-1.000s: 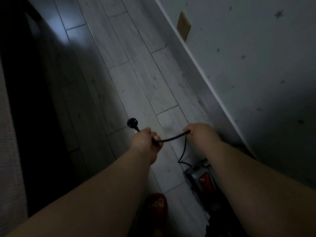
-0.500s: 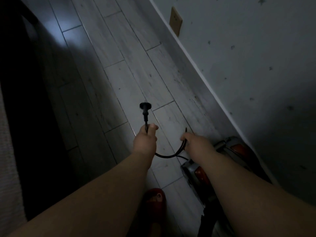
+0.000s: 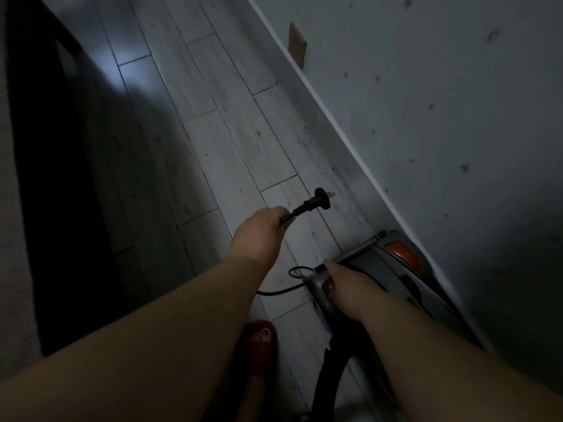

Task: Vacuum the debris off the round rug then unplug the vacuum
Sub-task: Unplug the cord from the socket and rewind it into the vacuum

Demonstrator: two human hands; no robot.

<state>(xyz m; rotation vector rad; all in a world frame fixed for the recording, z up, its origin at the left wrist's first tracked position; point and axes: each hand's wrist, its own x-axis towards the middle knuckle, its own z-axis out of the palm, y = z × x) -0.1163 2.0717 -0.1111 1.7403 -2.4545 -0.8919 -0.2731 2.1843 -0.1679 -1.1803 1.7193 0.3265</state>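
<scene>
In this dim light no word, brand, number or sign can be read anywhere, neither on the grey canister vacuum with orange trim, nor on the black round power plug, nor on the tan rectangular wall plate.

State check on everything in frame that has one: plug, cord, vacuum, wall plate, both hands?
Black power plug: unplugged, held in the air, prongs free.
Black cord: slack, looped beside the vacuum.
Grey canister vacuum with orange-red trim: on the floor against the baseboard.
Tan wall plate: nothing plugged in.
Left hand: grips the cord just behind the plug.
Right hand: rests on the vacuum's near end; grip unclear.
</scene>
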